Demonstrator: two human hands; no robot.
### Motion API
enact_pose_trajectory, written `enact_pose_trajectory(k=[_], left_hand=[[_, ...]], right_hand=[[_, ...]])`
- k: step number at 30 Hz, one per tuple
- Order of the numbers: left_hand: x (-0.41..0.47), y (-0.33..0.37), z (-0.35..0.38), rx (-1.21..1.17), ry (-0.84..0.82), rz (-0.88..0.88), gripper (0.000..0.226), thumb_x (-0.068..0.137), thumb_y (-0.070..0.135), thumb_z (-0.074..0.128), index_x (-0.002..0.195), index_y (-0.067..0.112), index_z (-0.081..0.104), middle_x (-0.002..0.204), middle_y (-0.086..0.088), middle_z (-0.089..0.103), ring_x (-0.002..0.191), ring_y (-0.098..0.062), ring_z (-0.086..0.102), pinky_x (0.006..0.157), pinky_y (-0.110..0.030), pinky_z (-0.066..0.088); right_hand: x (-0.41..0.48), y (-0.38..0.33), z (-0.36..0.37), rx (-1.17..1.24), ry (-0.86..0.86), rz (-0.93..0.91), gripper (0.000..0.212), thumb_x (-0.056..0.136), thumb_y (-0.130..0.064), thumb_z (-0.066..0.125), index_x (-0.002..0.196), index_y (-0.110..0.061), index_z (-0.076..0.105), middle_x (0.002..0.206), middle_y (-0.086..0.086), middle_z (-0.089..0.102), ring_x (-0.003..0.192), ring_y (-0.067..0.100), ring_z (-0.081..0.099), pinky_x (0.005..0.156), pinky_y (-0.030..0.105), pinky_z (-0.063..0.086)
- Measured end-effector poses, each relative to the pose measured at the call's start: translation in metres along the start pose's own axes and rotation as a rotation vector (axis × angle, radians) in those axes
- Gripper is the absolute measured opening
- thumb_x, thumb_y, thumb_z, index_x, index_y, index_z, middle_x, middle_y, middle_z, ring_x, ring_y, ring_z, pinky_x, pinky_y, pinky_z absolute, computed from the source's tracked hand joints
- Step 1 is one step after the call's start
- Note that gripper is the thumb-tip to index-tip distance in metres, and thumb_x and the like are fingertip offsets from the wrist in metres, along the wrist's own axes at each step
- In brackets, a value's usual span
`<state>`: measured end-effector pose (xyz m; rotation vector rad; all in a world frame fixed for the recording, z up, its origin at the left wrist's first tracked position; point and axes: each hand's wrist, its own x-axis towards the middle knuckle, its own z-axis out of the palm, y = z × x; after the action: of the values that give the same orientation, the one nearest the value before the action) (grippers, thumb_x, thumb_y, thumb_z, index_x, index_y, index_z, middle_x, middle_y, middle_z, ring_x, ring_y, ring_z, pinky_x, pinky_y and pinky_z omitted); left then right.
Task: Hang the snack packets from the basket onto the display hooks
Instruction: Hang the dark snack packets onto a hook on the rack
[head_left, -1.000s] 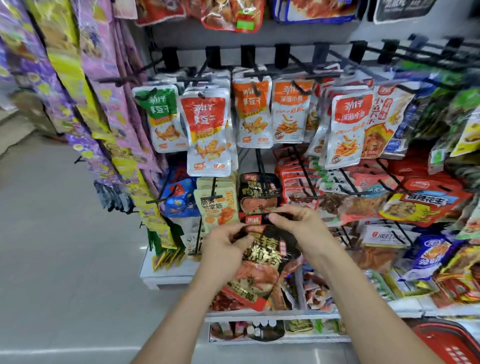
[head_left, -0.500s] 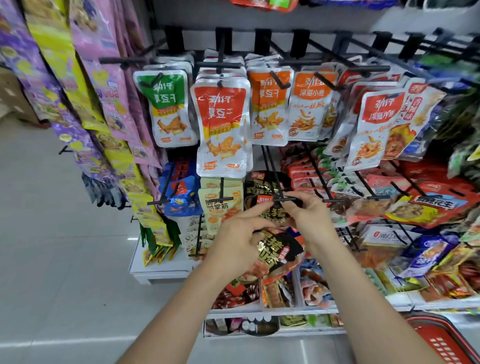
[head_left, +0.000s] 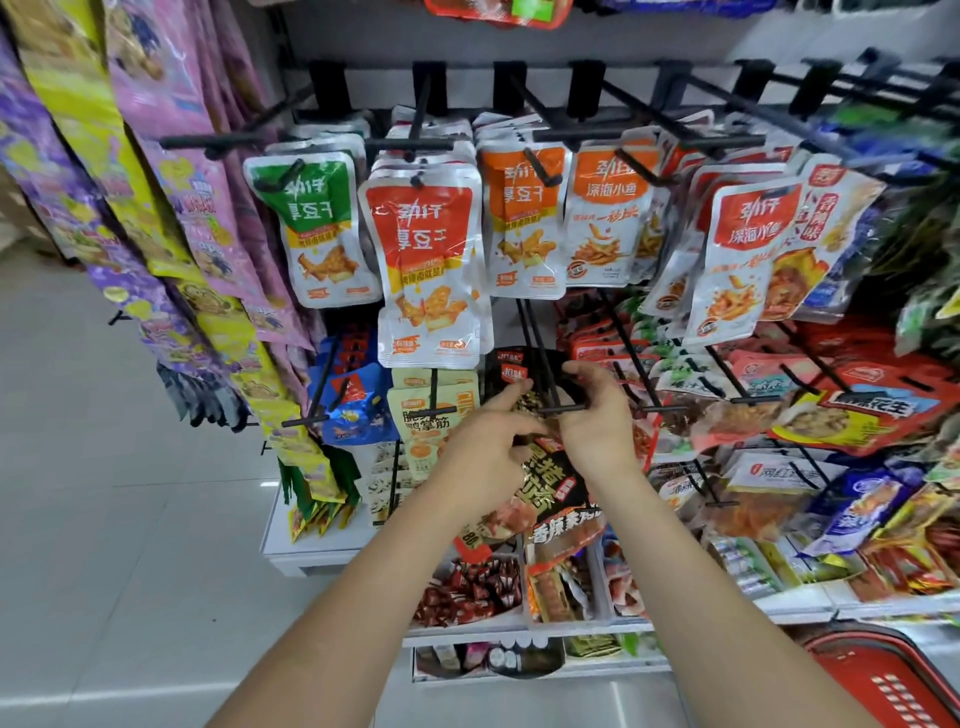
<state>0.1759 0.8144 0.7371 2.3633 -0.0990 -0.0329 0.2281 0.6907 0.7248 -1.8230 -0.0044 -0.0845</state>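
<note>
While left hand (head_left: 483, 457) and right hand (head_left: 597, 421) pinch its top edge, one glossy black foil snack packet (head_left: 555, 486) dangles below them mid-frame, by one black wire hook (head_left: 563, 409); one red plastic basket (head_left: 883, 675) sits lower right.

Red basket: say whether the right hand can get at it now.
Likely yes, once freed: the red basket sits low at the right, nothing between, but the right hand holds the black packet.
</note>
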Motion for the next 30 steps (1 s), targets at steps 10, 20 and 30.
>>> enact_pose_trajectory(k=[10, 20, 30], left_hand=[[0.006, 0.0, 0.005, -0.012, 0.091, -0.032, 0.042, 0.087, -0.009, 0.054, 0.104, 0.025, 0.074, 0.143, 0.009, 0.047, 0.132, -0.004, 0.041, 0.108, -0.016, 0.03], [-0.059, 0.026, 0.006, -0.8, 0.425, -0.267, 0.053, 0.085, -0.017, 0.055, 0.101, 0.032, 0.065, 0.091, 0.001, 0.074, 0.088, -0.012, 0.07, 0.065, -0.021, 0.054], [-0.067, 0.015, -0.002, -0.734, 0.585, -0.268, 0.052, 0.088, -0.017, 0.05, 0.098, 0.03, 0.068, 0.098, 0.001, 0.071, 0.083, -0.002, 0.066, 0.066, -0.016, 0.051]], right_hand=[[-0.05, 0.009, -0.026, -0.109, -0.202, -0.128, 0.041, 0.1, -0.024, 0.049, 0.14, -0.031, 0.044, 0.133, -0.009, 0.057, 0.123, 0.003, 0.052, 0.102, 0.026, 0.042], [-0.061, -0.009, -0.061, 0.559, -0.381, 0.595, 0.047, 0.073, -0.022, 0.073, 0.118, -0.009, 0.066, 0.126, 0.011, 0.058, 0.105, 0.026, 0.057, 0.046, 0.024, 0.053], [-0.071, -0.011, -0.044, 0.593, -0.09, 0.455, 0.013, 0.093, -0.007, 0.058, 0.09, -0.003, 0.07, 0.081, 0.013, 0.072, 0.075, 0.018, 0.069, 0.061, 0.024, 0.059]])
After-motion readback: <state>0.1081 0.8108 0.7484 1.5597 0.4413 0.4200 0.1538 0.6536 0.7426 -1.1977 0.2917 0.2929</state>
